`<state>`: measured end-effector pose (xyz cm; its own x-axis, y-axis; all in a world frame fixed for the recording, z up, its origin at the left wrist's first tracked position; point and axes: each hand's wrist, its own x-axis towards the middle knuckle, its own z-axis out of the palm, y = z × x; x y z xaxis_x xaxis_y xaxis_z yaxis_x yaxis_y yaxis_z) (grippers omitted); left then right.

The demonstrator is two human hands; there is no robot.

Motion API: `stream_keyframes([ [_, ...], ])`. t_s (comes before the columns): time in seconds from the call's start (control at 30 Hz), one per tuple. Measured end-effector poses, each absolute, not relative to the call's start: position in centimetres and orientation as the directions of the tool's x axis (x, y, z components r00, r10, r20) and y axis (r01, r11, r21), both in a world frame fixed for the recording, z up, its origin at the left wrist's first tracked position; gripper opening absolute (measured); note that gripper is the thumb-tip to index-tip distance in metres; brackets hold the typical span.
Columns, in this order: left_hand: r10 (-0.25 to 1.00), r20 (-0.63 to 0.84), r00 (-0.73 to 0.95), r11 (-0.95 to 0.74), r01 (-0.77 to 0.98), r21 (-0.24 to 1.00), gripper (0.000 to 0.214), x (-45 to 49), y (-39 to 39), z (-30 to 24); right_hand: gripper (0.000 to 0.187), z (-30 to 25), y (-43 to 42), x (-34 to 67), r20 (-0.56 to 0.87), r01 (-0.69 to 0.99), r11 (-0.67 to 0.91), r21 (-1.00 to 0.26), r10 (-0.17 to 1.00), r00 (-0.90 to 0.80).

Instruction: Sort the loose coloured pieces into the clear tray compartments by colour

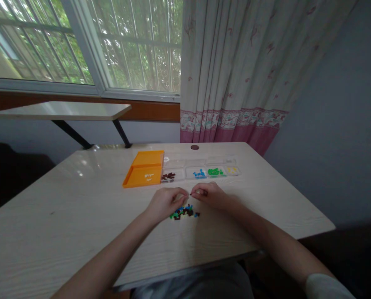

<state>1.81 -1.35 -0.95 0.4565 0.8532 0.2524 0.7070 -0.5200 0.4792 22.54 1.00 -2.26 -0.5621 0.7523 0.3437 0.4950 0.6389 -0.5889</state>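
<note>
My right hand (210, 193) pinches a small dark brown plastic piece (190, 194) between thumb and forefinger; a further brown bit shows within its fingers. Facing it, my left hand (166, 202) has thumb and forefinger drawn together, and whatever they hold is too small to make out. Just below the hands lies a loose pile of small brown, green, blue and yellow pieces (182, 212), partly covered by the left fingers. Beyond the hands, open clear boxes hold brown pieces (168, 177), blue pieces (199, 173), green pieces (215, 171) and yellow pieces (232, 169).
An open orange case (135, 179) with a few white pieces stands left of the clear boxes. A raised shelf (63, 110) on black legs crosses the table's back left. Behind the pale wooden table (110, 228) are a barred window and a curtain (235, 62).
</note>
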Motion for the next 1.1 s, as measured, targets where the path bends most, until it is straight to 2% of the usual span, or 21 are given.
stream_keyframes([
  [0.23,0.83,0.277,0.483,-0.555,0.68,0.479,0.022,2.1,-1.5,-0.8,0.019,-2.7,0.8,22.3,0.425,0.454,0.708,-0.541,0.696,-0.579],
  [0.5,0.847,0.266,0.46,-0.527,0.664,0.531,0.024,2.3,-1.5,-1.3,0.02,-2.8,0.7,22.2,0.404,0.48,0.704,-0.523,0.701,-0.588],
  [0.7,0.85,0.273,0.45,-0.524,0.678,0.516,0.023,1.9,-1.2,-1.3,0.02,-2.2,0.7,22.4,0.352,0.554,0.687,-0.47,0.722,-0.596],
  [0.8,0.862,0.337,0.379,-0.506,0.69,0.518,0.021,1.5,-0.9,-1.3,0.017,-2.0,0.8,22.8,0.255,0.604,0.679,-0.416,0.725,-0.64],
  [0.9,0.856,0.46,0.234,-0.485,0.673,0.559,0.022,1.1,-0.4,-1.2,0.017,-2.1,0.9,23.1,0.174,0.594,0.694,-0.408,0.697,-0.695],
  [1.0,0.827,0.554,0.099,-0.484,0.626,0.612,0.023,0.9,-0.1,-1.1,0.019,-2.1,0.8,23.1,0.161,0.549,0.722,-0.42,0.655,-0.738],
  [1.1,0.797,0.603,0.032,-0.495,0.606,0.622,0.021,0.9,-0.1,-1.0,0.022,-2.0,0.6,22.9,0.144,0.524,0.734,-0.432,0.629,-0.764],
])
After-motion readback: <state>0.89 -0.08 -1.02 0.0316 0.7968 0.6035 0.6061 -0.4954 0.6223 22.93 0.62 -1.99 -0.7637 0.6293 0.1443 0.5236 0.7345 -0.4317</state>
